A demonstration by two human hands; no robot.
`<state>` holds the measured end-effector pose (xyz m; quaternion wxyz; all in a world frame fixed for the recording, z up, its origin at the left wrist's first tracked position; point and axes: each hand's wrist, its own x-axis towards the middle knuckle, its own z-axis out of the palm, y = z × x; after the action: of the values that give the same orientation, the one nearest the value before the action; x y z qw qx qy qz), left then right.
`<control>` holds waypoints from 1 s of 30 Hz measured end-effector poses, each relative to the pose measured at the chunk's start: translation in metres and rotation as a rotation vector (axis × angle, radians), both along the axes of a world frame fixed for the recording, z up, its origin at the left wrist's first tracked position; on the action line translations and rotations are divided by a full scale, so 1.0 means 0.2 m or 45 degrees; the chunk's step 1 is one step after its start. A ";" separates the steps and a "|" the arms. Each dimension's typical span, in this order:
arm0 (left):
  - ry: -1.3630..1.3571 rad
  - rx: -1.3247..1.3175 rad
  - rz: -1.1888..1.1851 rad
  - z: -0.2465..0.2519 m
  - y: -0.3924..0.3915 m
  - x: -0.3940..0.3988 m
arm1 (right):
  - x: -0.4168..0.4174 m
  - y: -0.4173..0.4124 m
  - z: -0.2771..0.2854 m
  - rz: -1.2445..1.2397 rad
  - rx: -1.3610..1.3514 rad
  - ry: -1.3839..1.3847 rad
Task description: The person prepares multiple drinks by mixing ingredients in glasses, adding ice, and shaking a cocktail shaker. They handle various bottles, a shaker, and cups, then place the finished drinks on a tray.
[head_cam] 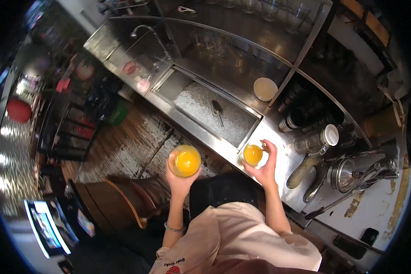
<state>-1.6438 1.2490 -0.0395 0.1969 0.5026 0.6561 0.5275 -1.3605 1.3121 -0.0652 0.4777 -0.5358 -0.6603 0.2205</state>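
My left hand point(183, 179) holds up a glass of orange-yellow drink point(187, 163), with the wooden floor beneath it in the picture. My right hand point(266, 167) has its fingers and thumb around a second glass of orange-yellow drink point(252, 154), over the steel counter's front edge. Whether this glass rests on the counter, I cannot tell. Just beyond it lies the ice bin point(209, 135), filled with ice cubes point(205, 102), and a metal scoop point(217, 107) lies on the ice.
A pale round container point(265, 89) stands behind the ice bin. Right of my right hand are a lidded glass pitcher point(315, 140), a wooden muddler point(299, 173) and a metal strainer point(344, 174). A faucet point(154, 32) rises at the upper left; a screen point(46, 226) glows at lower left.
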 end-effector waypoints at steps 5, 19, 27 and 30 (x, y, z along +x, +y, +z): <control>0.098 -0.105 -0.239 -0.04 0.74 -0.23 | -0.20 0.59 0.06 -0.153 0.012 -0.139; 0.196 -0.277 -0.861 -0.49 2.46 -0.22 | -0.54 1.67 0.02 -0.609 -0.508 -0.320; 0.046 -0.224 -1.056 -0.59 2.73 -0.15 | -0.58 1.77 -0.05 -0.751 -0.501 -0.472; 0.008 -0.271 -1.082 -0.60 2.71 -0.14 | -0.62 1.71 -0.02 -0.795 -0.519 -0.592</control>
<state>-1.6710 1.7918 -0.1588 0.4452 0.7064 0.4423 0.3273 -1.4841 1.6545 -0.0698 0.2445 -0.8284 -0.4997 0.0650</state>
